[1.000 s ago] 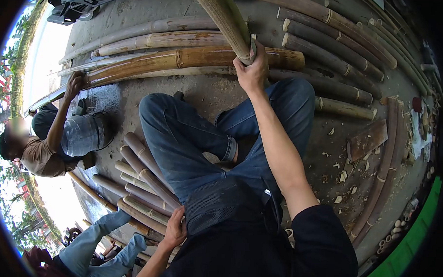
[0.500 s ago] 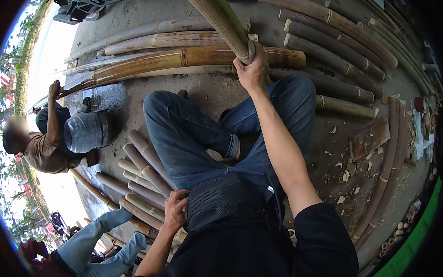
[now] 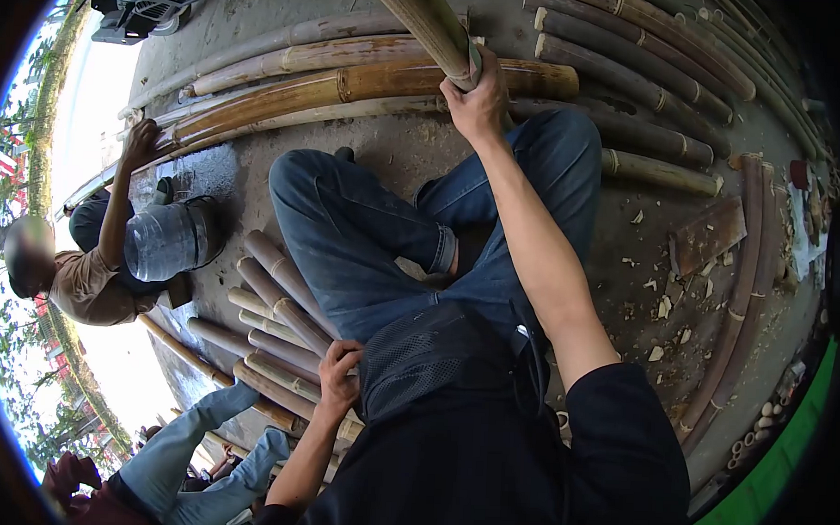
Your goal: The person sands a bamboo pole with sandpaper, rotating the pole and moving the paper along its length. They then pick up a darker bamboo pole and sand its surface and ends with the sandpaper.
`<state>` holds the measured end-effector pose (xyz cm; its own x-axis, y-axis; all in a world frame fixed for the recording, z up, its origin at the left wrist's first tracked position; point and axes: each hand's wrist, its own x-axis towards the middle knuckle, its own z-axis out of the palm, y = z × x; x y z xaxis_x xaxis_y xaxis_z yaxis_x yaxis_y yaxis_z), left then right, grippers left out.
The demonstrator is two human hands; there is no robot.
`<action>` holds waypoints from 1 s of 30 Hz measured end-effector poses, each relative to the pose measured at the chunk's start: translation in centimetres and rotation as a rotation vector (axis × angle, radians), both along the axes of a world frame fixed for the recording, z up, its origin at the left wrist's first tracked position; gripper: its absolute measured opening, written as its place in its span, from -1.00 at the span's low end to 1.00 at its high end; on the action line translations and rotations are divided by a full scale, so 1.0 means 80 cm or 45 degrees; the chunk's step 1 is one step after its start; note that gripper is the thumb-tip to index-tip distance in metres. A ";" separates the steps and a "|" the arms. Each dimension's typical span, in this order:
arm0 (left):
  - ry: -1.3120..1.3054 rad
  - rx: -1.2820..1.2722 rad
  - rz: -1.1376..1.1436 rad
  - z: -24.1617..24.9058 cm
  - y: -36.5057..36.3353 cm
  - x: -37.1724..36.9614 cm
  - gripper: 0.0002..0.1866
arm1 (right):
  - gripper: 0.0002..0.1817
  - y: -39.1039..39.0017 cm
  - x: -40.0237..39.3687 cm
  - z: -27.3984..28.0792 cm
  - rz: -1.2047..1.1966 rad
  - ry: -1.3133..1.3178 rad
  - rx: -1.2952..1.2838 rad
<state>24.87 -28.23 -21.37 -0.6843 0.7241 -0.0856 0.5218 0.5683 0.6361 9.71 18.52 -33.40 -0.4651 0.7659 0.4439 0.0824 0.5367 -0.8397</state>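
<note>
My right hand (image 3: 481, 100) is closed around the lower end of a bamboo pole (image 3: 423, 31), which slants up out of the top of the view. Behind that hand lies a thick, wet, yellow-brown bamboo pole (image 3: 389, 83), stretching left toward a co-worker. At my waist, my left hand (image 3: 339, 378) rests against the side of a black mesh bag (image 3: 417, 360). Its fingers are curled, and what they pinch, if anything, is hidden.
A seated co-worker (image 3: 91, 283) has one hand on the wet pole, beside a clear plastic barrel (image 3: 166, 243). Cut bamboo lengths (image 3: 288, 318) lie at my left, with more bamboo poles (image 3: 621, 80) at upper right. Wood chips (image 3: 664, 308) and a rusty plate (image 3: 708, 236) are at right.
The co-worker's hand has slid up and rightward along the wet pole. My right hand keeps its hold on the bamboo pole; my left stays at the bag. The view has shifted slightly.
</note>
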 end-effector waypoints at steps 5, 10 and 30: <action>-0.566 -0.272 0.321 0.037 -0.031 0.032 -0.91 | -0.33 0.003 0.001 -0.008 0.009 0.005 0.105; -0.645 -0.323 0.247 0.042 -0.031 0.039 -0.95 | -0.32 0.001 0.000 -0.010 -0.007 -0.001 0.122; -0.238 -0.808 -0.222 0.079 -0.020 0.064 -0.34 | -0.36 -0.007 0.000 -0.012 0.028 -0.061 0.086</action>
